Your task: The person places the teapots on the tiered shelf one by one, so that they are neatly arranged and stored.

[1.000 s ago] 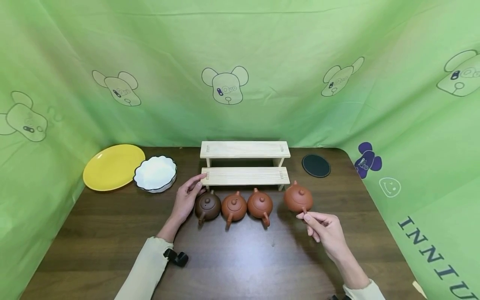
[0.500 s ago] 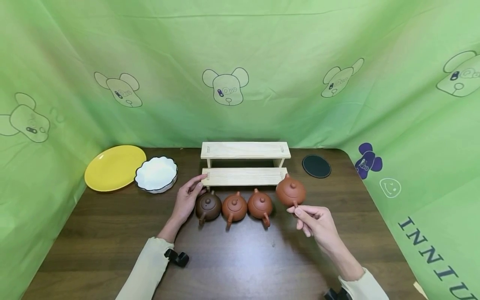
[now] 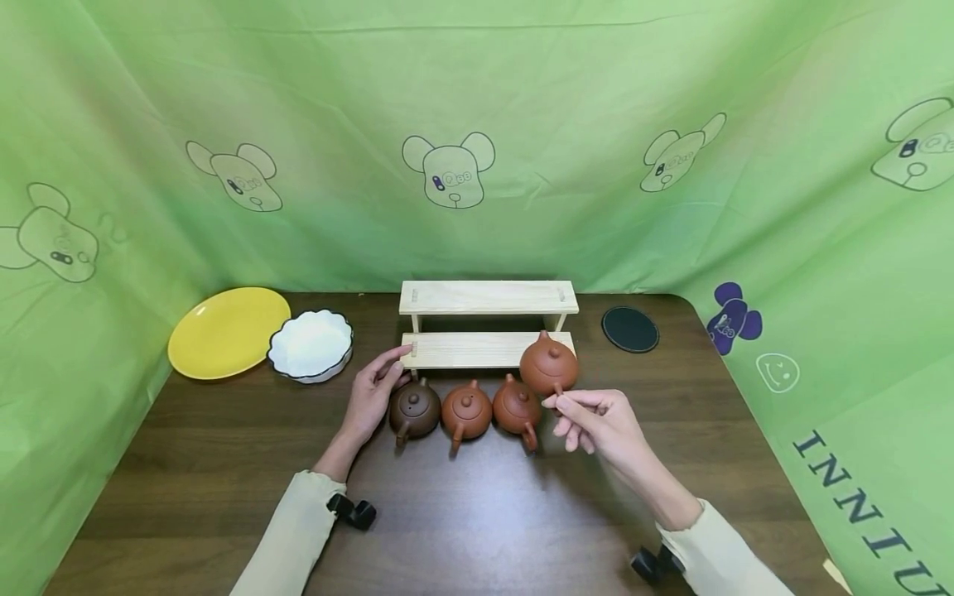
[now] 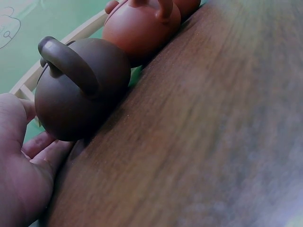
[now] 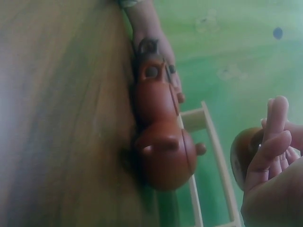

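A green cloth (image 3: 320,99) backs the wooden surface (image 3: 447,538), where I view remotely a two-tier rack (image 3: 458,351) at rear centre; a yellow plate (image 3: 224,333) and white bowl (image 3: 309,343) lie to its left, out of the working path. The left hand (image 3: 374,393), fingers extended and parted, touches the rack's left end. The right hand (image 3: 599,420) has fingers and thumb closed in a pinch on the handle of the raised pot (image 3: 547,368), which overlaps the lower tier's right end in the head view; contact I cannot tell. I judge the step to be setting this pot on the tier; the next move would call for level lowering, clear of the near red pot (image 3: 517,406). Beside that stand the middle red pot (image 3: 466,406) and brown pot (image 3: 414,411); a black coaster (image 3: 629,329) lies right of the rack.
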### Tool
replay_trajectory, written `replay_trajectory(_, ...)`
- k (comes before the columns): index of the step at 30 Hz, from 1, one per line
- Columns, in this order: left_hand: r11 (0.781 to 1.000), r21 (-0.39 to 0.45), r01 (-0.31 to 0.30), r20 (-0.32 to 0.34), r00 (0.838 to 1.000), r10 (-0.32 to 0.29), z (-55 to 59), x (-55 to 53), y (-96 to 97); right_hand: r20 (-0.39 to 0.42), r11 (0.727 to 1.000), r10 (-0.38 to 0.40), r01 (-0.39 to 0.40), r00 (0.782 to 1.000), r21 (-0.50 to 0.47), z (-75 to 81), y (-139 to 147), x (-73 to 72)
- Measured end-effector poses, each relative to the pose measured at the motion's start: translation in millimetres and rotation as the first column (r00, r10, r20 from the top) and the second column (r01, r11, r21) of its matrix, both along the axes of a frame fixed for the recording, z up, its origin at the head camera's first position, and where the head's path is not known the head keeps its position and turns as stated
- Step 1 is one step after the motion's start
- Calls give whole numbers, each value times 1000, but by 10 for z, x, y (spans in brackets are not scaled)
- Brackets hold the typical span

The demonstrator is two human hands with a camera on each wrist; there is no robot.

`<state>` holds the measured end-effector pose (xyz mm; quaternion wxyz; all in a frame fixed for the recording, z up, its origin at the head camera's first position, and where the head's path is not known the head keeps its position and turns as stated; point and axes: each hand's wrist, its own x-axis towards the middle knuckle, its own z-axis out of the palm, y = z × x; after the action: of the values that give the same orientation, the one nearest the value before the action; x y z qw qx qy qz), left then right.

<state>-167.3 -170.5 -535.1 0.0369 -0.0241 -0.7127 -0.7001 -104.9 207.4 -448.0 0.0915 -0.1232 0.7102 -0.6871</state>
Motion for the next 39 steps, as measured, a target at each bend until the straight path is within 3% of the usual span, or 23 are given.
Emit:
replay_trajectory(8, 1000, -7, 7, -12, 1000, -7, -10, 0, 8, 13, 1000, 14, -14, 1000, 22, 65, -182, -131)
replay_trajectory(26, 1000, 14, 7, -20, 1000, -7, 10, 3, -4, 74, 999, 24, -22, 997, -33, 194, -650, -476)
replay_trajectory(39, 1000, 21, 3, -11, 1000, -3, -8, -1, 1, 41, 996, 10, -6, 999, -91, 214, -995, -690)
